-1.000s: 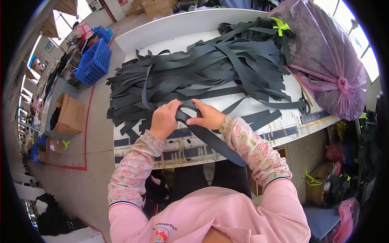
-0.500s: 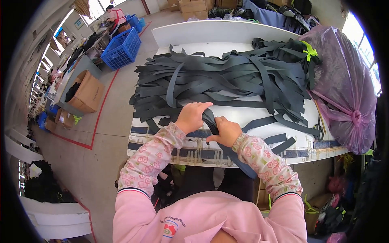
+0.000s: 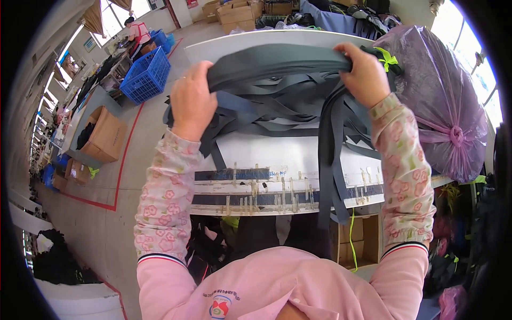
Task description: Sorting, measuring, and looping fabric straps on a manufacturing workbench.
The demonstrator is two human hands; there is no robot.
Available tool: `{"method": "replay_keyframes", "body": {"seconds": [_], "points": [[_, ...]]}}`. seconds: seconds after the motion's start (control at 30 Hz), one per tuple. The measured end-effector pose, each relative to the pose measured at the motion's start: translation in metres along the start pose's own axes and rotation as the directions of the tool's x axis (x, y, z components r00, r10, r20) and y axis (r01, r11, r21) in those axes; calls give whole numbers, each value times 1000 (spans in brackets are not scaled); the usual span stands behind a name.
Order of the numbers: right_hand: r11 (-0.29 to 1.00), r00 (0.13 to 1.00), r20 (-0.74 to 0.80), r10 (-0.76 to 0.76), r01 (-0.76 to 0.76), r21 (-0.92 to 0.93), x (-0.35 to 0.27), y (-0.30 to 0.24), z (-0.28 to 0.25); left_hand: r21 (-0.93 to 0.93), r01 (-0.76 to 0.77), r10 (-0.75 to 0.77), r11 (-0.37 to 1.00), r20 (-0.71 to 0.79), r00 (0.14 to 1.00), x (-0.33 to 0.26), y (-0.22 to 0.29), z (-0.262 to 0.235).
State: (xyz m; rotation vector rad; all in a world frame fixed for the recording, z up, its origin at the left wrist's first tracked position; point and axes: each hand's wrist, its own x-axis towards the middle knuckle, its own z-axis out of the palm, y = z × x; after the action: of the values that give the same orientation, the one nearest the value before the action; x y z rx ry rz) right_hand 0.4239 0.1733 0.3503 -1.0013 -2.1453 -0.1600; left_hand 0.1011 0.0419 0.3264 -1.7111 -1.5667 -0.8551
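Observation:
A thick bundle of dark grey-green fabric straps point(image 3: 277, 60) arches between my hands, lifted above the white table point(image 3: 256, 156). My left hand point(image 3: 193, 100) is closed round its left end, and my right hand point(image 3: 366, 78) grips it at the right. Below my right hand, strap tails point(image 3: 332, 154) hang down past the table's near edge. Behind and under the bundle, a pile of similar loose straps point(image 3: 288, 114) lies on the table, partly hidden by what I hold.
A large pink plastic bag point(image 3: 437, 101), tied shut, stands at the table's right. Dark tape strips line the near edge. On the left are a blue crate point(image 3: 145, 74) and a cardboard box point(image 3: 106, 136). Another person point(image 3: 140, 34) sits working at the far left.
My hands have moved from close together near the front edge to far apart, up and away over the table. The strap bundle is now raised and stretched between them.

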Motion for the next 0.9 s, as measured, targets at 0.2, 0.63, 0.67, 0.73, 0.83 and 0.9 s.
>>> {"method": "replay_keyframes", "body": {"seconds": [0.2,0.63,0.67,0.73,0.83,0.9], "points": [[985,980,-167,-106,81,-153,25,33,-87,77,67,-60,995,-98,993,26,-30,-44],[907,998,57,-17,39,-420,-182,-4,-228,-438,308,-291,845,108,951,-108,-66,-91],[914,996,81,47,-10,-406,-210,-4,-223,-385,242,-200,891,146,969,-123,-72,-89],[958,932,265,246,-191,-216,-250,-24,-186,-258,124,-70,958,208,976,-149,-74,-89],[923,733,563,381,-337,-186,-364,-19,-119,-274,62,26,960,304,952,-174,-65,-74],[914,145,915,375,-220,-340,-401,-37,-68,-266,-3,100,964,353,930,-193,-56,-60]]}}
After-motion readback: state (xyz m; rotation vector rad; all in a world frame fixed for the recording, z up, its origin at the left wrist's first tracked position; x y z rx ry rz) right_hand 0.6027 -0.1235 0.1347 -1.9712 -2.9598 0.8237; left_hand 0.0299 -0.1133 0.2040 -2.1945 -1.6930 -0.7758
